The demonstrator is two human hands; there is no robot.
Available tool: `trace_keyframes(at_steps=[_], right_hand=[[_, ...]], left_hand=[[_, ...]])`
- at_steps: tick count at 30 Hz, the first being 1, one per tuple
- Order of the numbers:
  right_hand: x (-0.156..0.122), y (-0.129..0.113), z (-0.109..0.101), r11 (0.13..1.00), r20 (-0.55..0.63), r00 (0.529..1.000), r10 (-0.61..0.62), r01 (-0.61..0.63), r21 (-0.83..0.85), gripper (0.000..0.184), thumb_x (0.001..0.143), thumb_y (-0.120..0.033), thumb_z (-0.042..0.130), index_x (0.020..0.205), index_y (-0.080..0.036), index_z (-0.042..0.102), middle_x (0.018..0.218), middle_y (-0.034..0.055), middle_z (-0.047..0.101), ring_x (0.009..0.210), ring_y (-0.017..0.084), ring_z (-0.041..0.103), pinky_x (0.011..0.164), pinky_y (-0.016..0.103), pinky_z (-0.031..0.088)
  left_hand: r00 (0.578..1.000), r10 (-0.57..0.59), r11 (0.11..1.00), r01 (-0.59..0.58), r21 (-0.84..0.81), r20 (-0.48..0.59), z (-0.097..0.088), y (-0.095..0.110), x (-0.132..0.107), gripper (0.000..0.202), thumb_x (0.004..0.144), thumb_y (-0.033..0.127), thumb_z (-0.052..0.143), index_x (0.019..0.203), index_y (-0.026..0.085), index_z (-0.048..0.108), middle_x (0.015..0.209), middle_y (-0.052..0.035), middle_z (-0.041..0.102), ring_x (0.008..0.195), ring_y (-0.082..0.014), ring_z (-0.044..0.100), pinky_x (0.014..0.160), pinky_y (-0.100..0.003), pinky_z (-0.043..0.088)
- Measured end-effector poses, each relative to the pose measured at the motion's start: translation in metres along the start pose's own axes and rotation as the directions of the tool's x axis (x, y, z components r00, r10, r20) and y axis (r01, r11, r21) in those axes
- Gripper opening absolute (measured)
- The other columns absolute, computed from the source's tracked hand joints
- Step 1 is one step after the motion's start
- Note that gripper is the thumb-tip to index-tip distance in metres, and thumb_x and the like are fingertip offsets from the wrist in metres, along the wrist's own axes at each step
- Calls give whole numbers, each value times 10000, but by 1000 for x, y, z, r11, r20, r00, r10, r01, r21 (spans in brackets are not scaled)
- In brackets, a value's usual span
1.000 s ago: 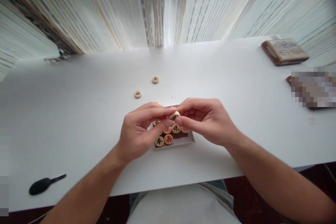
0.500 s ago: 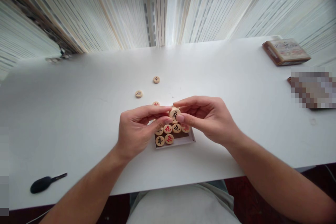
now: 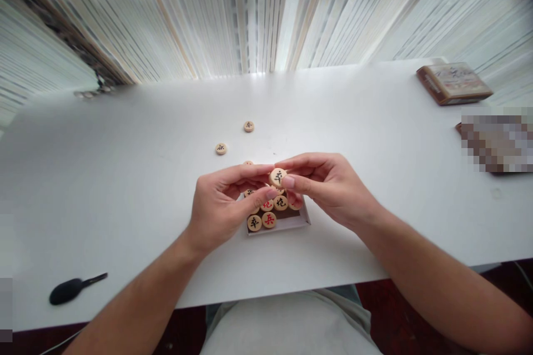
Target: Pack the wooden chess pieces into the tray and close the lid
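Between my fingertips, a round wooden xiangqi piece (image 3: 278, 177) with a black character is raised above a shallow open box (image 3: 293, 224). My right hand (image 3: 331, 183) pinches it, thumb against its face and fingers behind. My left hand (image 3: 220, 194) is closed around its left side, the index fingertip at the top edge and the thumb just below. In the box lie several more pieces, among them a black-marked piece (image 3: 254, 223), a red-marked piece (image 3: 268, 219) and another black-marked piece (image 3: 281, 203). My hands hide part of the box.
Two loose xiangqi pieces, one piece (image 3: 249, 126) farther back and one piece (image 3: 221, 148) nearer, lie on the white table (image 3: 137, 177). A brown printed box (image 3: 456, 83) sits at the back right, near a blurred-out item (image 3: 497, 141). A black paddle-shaped object (image 3: 69, 291) lies front left.
The held piece has risen slightly and its face now shows more fully. My left thumb sits a little lower against it. The box and loose pieces stay put.
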State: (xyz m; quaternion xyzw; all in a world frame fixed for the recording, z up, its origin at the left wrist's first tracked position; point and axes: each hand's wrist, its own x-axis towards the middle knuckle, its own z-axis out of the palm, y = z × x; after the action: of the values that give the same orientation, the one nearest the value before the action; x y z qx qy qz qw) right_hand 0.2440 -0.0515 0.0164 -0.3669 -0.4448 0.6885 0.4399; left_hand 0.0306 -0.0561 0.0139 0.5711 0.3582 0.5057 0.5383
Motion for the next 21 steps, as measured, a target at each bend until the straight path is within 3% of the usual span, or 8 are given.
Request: trace_keyframes(at_steps=[11, 16, 21], right_hand=[[0, -1, 1, 991, 64, 993, 99, -105, 84, 267, 865, -267, 942, 1119, -203, 885, 783, 35, 798, 620, 88, 668, 578, 185, 591], [0, 0, 2, 997, 43, 999, 33, -36, 70, 207, 842, -239, 955, 1038, -216, 891, 750, 18, 792, 600, 92, 675, 568, 186, 604], [0, 0, 1, 999, 31, 999, -15, 13, 48, 219, 915, -325, 898, 1106, -217, 895, 754, 38, 806, 625, 119, 734, 582, 198, 628]], left_hand=[[1000, -13, 998, 14, -57, 25, 0, -1, -1, 439, 753, 53, 967, 1113, 292, 883, 1035, -9, 880, 903, -159, 853, 876, -192, 698], [999, -30, 997, 32, -70, 25, 0, 0, 0, 412, 750, 82, 977, 1101, 279, 886, 1026, -20, 879, 878, -168, 854, 848, -203, 705], [997, -70, 994, 72, -86, 23, 1, 2, 2, 290, 843, 150, 932, 1110, 252, 884, 1094, -59, 874, 937, -185, 851, 857, -223, 705]])
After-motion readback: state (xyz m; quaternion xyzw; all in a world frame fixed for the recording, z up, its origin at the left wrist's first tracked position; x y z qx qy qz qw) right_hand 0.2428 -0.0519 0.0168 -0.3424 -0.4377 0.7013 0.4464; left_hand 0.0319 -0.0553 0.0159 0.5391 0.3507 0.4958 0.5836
